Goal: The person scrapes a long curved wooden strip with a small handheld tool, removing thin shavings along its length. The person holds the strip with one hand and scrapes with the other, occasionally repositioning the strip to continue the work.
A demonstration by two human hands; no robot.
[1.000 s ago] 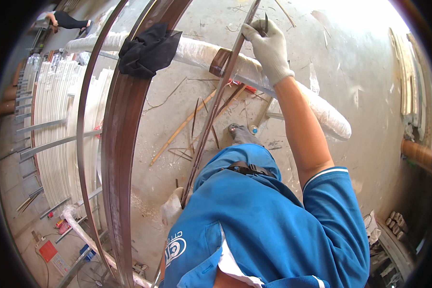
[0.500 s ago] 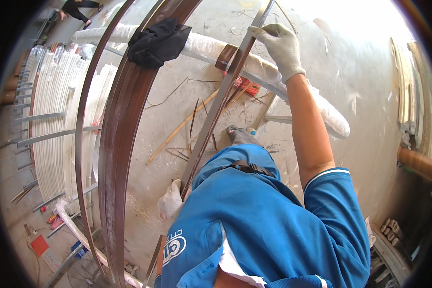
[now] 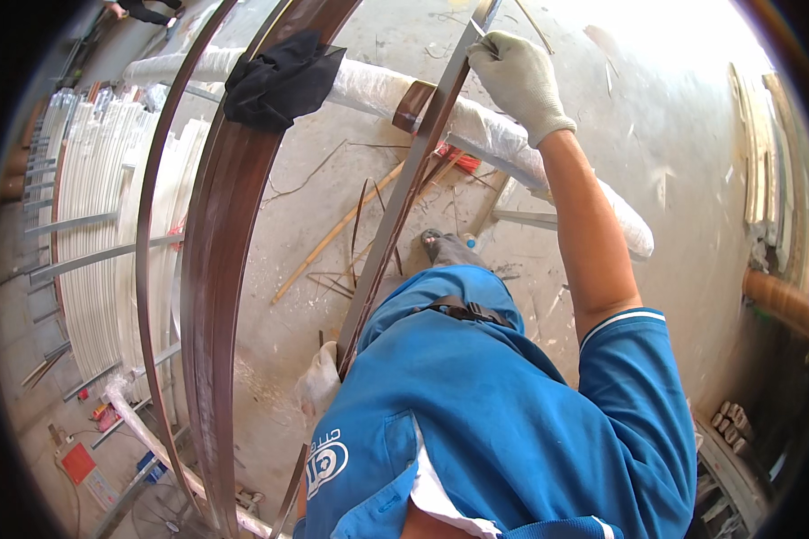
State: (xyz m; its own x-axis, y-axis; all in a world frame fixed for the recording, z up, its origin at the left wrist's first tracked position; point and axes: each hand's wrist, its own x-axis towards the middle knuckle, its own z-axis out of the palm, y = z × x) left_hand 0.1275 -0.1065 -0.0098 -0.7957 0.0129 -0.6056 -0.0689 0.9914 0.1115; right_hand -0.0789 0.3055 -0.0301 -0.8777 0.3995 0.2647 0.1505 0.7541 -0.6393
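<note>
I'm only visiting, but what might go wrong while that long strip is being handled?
Tripping: a yellowish stick and thin scraps lie on the floor near the shoe.

Knocking: the long strip could swing against the brown profiles to its left and perhaps scratch them.

Slipping: the gloved right hand is at the strip's upper part, the left hand near its lower part; a loose grip might let it twist.

One wide, round view looks from the wearer's head steeply down past the blue shirt (image 3: 521,404), which lies closest and spans four to seven o'clock. The floor (image 3: 674,269) lies beyond, farther off. The right hand (image 3: 517,83) falls toward one o'clock; edges bow near the dark rim.
</note>
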